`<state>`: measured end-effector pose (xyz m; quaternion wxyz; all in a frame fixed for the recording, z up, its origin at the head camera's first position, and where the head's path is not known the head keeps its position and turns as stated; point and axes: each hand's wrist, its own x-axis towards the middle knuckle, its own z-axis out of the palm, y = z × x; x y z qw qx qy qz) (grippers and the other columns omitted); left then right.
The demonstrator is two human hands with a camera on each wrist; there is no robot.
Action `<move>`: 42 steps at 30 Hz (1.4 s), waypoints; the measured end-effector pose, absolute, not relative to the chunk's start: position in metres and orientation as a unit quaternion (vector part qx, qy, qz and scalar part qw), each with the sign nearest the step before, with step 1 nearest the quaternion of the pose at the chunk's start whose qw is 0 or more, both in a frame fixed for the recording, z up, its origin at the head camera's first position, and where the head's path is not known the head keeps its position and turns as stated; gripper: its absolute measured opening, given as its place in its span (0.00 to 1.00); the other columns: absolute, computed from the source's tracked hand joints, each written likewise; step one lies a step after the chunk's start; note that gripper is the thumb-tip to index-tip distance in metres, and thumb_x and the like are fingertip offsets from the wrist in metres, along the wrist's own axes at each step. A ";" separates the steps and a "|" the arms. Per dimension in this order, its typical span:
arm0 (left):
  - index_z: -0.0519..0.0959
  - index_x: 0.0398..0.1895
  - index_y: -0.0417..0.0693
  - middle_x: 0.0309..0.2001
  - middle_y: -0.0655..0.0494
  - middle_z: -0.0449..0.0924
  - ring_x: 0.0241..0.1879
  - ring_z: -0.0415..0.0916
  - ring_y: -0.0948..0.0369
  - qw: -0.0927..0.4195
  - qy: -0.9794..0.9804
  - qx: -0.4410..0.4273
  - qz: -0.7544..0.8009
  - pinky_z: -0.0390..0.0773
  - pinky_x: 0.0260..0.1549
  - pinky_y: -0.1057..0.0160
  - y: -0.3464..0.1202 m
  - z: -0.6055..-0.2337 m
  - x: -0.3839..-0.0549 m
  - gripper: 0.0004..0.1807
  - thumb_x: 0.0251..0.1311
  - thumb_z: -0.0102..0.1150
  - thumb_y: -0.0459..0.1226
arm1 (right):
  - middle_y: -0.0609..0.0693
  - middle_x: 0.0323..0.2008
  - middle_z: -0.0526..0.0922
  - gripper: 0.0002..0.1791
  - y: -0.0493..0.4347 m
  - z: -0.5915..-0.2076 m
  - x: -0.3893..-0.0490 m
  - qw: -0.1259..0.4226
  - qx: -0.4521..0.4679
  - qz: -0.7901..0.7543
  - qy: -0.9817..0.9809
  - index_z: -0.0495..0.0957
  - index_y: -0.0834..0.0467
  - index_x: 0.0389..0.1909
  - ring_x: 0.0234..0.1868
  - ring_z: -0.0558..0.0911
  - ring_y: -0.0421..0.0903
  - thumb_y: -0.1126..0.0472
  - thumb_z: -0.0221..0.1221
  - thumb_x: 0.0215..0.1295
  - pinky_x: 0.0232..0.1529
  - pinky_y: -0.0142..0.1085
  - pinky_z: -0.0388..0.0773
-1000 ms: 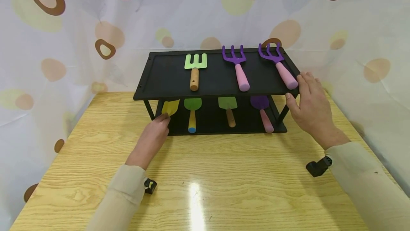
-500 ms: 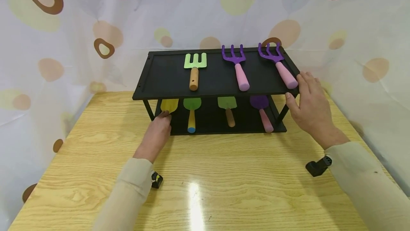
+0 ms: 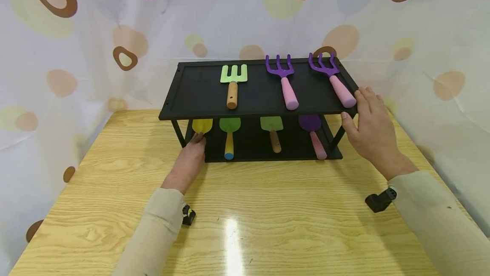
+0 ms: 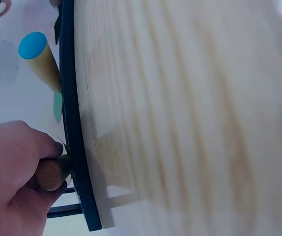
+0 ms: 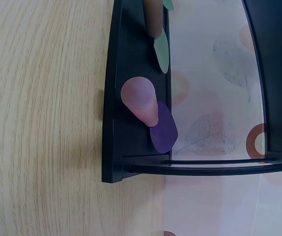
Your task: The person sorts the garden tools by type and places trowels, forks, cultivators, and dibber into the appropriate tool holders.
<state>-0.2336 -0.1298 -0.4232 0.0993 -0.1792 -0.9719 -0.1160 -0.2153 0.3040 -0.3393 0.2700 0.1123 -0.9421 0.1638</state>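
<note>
At the left end of a black two-tier rack's lower shelf, my left hand pinches the handle of a yellow trowel. The left wrist view shows the round wooden handle end between thumb and fingers, right by the shelf edge. The yellow blade points to the back, partly under the upper shelf. My right hand rests at the upper shelf's front right corner, fingers extended along the side and thumb at the front edge. Beside it lies a purple hand rake with a pink handle.
The upper shelf also bears another purple rake and a light green fork. On the lower shelf lie a green trowel, an olive green trowel and a purple trowel. A patterned curtain hangs behind the wooden table.
My left hand has shifted slightly to the right, and the yellow trowel has turned from a slant to point straight back on the lower shelf. My right hand stays at the rack's corner.
</note>
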 end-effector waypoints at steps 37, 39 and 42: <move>0.52 0.78 0.42 0.80 0.45 0.43 0.78 0.44 0.42 0.049 -0.962 -0.222 -0.154 0.55 0.75 0.40 -0.145 -0.406 -0.183 0.44 0.68 0.56 0.53 | 0.72 0.73 0.58 0.36 0.308 -0.338 -0.219 0.252 0.115 0.156 -0.948 0.55 0.74 0.71 0.77 0.53 0.65 0.52 0.45 0.73 0.81 0.52 0.41; 0.50 0.79 0.44 0.81 0.46 0.42 0.79 0.41 0.43 0.039 -0.961 -0.216 -0.166 0.52 0.75 0.40 -0.148 -0.404 -0.175 0.45 0.68 0.55 0.54 | 0.72 0.73 0.57 0.36 0.309 -0.337 -0.219 0.247 0.117 0.151 -0.950 0.55 0.74 0.71 0.77 0.53 0.66 0.51 0.45 0.74 0.80 0.54 0.41; 0.47 0.80 0.47 0.81 0.47 0.41 0.80 0.37 0.43 0.022 -0.961 -0.206 -0.185 0.48 0.76 0.39 -0.151 -0.400 -0.164 0.46 0.68 0.54 0.57 | 0.70 0.75 0.53 0.37 0.312 -0.334 -0.218 0.238 0.117 0.145 -0.953 0.51 0.71 0.74 0.77 0.51 0.66 0.51 0.46 0.73 0.79 0.58 0.40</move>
